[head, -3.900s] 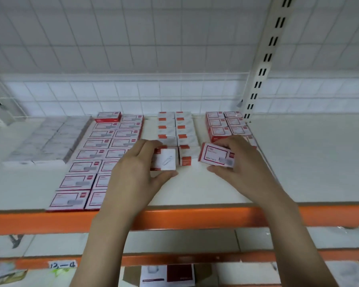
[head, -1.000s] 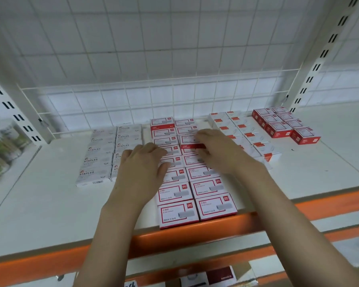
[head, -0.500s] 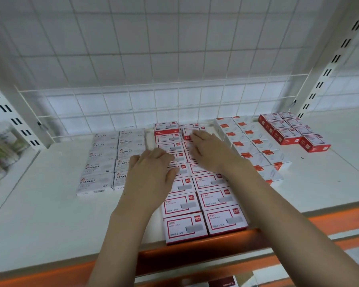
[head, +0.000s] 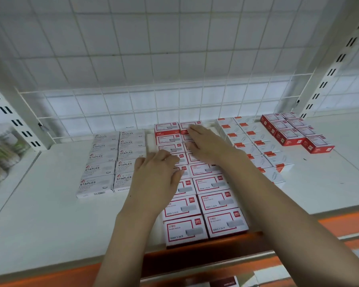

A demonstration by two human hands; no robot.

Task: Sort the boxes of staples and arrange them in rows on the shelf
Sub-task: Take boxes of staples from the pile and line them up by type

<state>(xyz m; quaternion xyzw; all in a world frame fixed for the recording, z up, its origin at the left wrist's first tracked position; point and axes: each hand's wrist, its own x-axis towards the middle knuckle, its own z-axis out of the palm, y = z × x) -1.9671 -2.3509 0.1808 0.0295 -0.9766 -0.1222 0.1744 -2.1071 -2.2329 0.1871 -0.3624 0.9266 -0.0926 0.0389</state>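
Observation:
Two long rows of red-and-white staple boxes run from the shelf's front edge to the back. My left hand lies flat on the left row near its middle, fingers straight. My right hand rests flat on the right row further back, its fingertips reaching the rearmost boxes. Neither hand holds a box. Grey boxes marked STAPLES form two rows to the left. White boxes with orange labels form two rows to the right. Beyond those, dark red boxes stand in two short rows.
The white shelf has an orange front beam. A white wire grid closes the back. Slotted uprights stand at both rear corners. Green-labelled goods sit on the neighbouring shelf at far left.
Both hands let go of the boxes they held and moved left onto the red-and-white rows. Over the last second my right hand slid toward the back of the row.

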